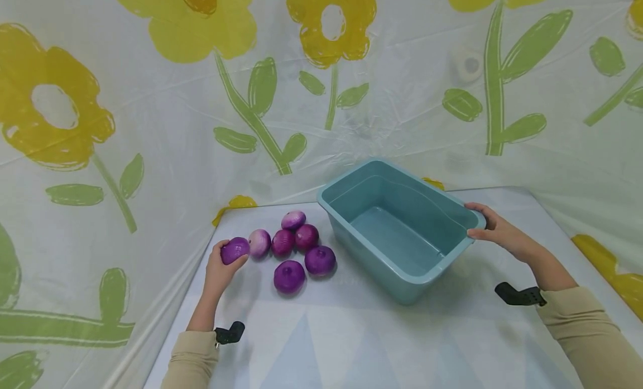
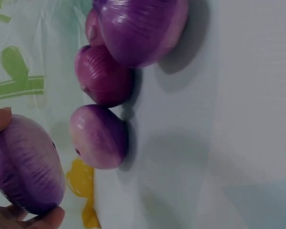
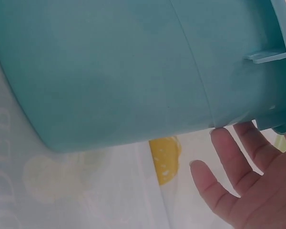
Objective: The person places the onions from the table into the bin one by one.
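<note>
My left hand (image 1: 219, 273) grips a purple onion (image 1: 235, 250) at the left side of the table, thumb on one side and fingers on the other. In the left wrist view the same onion (image 2: 31, 167) sits between thumb and fingertips. Just right of it lie several more onions, among them a pale one (image 1: 259, 244) and a dark purple one (image 1: 289, 277). My right hand (image 1: 502, 233) holds the rim of a blue-green plastic basin (image 1: 369, 263) at its right corner. Seen from the right wrist, some fingers lie beneath the rim beside the outer wall (image 3: 109, 76).
A white table (image 1: 321, 344) with pale blue triangles carries everything. Behind it hangs a white curtain (image 1: 402, 99) printed with yellow flowers. The basin's inside shows only its bare floor (image 1: 397, 233). Dark wrist cameras sit on both forearms.
</note>
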`<state>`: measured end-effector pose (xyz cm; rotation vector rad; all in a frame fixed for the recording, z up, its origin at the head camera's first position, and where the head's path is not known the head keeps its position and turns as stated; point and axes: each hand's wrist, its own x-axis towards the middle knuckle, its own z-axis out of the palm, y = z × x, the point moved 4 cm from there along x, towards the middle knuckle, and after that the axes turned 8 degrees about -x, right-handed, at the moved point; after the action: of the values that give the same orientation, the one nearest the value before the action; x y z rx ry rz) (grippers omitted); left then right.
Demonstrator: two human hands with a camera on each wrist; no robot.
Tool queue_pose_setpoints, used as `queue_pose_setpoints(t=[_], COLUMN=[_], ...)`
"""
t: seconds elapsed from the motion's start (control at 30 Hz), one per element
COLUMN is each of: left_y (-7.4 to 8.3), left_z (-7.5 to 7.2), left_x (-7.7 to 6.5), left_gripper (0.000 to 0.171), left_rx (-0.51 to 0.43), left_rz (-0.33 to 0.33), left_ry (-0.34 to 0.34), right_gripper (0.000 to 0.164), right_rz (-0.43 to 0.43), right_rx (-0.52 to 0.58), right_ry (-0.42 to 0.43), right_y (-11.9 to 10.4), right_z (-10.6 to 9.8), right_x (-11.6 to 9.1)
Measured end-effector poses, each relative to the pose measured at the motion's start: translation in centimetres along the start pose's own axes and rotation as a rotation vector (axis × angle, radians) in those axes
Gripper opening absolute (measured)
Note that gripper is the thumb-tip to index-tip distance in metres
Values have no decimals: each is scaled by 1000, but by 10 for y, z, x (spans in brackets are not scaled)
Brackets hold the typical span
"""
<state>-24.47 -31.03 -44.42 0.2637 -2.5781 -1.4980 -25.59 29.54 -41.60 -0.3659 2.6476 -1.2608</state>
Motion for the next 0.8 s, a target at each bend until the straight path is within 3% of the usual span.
queue_pose_setpoints(t=[0.4, 0.8], left_y=[38, 91], left_z=[-8, 0], left_x=[20, 41], left_gripper=[70, 69], left_rx=[-24, -15], left_rz=[35, 161], left_ry=[41, 55], right_gripper=[71, 71], right_rz=[-5, -5], right_rx=[-6, -14], right_ry=[7, 7], right_y=[3, 2], right_z=[0, 0], right_x=[1, -1])
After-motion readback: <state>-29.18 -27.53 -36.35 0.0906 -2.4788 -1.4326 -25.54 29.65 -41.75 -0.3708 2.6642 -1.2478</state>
